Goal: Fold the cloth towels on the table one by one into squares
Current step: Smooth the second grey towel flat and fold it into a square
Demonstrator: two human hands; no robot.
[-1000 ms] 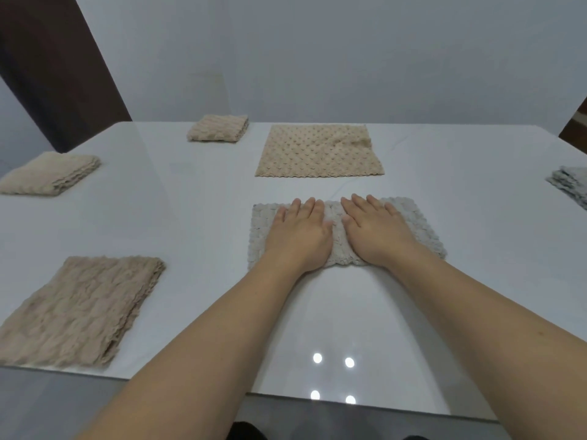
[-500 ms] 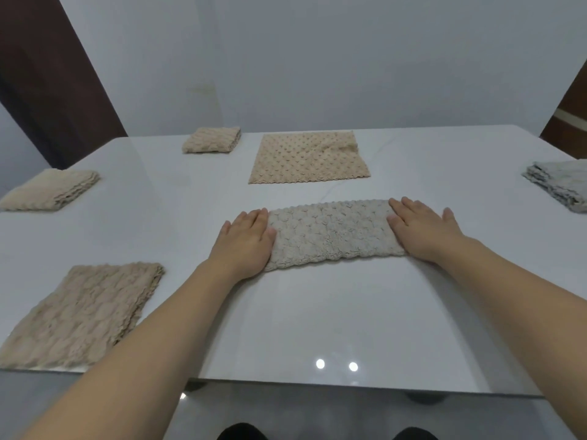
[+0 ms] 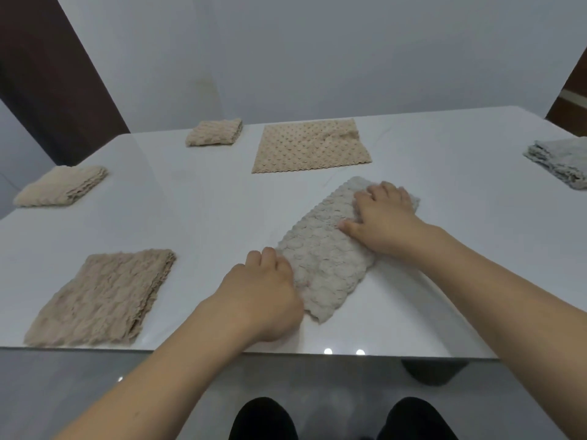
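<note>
A light grey textured towel [image 3: 324, 258], folded into a long strip, lies diagonally on the white table [image 3: 197, 214], running from near centre to far right. My left hand [image 3: 263, 290] grips the strip's near end with curled fingers. At the far end, my right hand [image 3: 384, 217] curls its fingers over the cloth and holds it. A beige towel [image 3: 311, 147] lies spread flat behind the strip.
Folded beige towels sit at the back [image 3: 214, 132], at the far left [image 3: 62, 185] and near the front left edge [image 3: 101, 296]. A folded grey towel [image 3: 562, 160] lies at the right edge. The table's front edge runs just below my wrists.
My hands slid from the middle of the grey strip out to its two ends, then took hold of them. The strip has swung from straight across to a diagonal.
</note>
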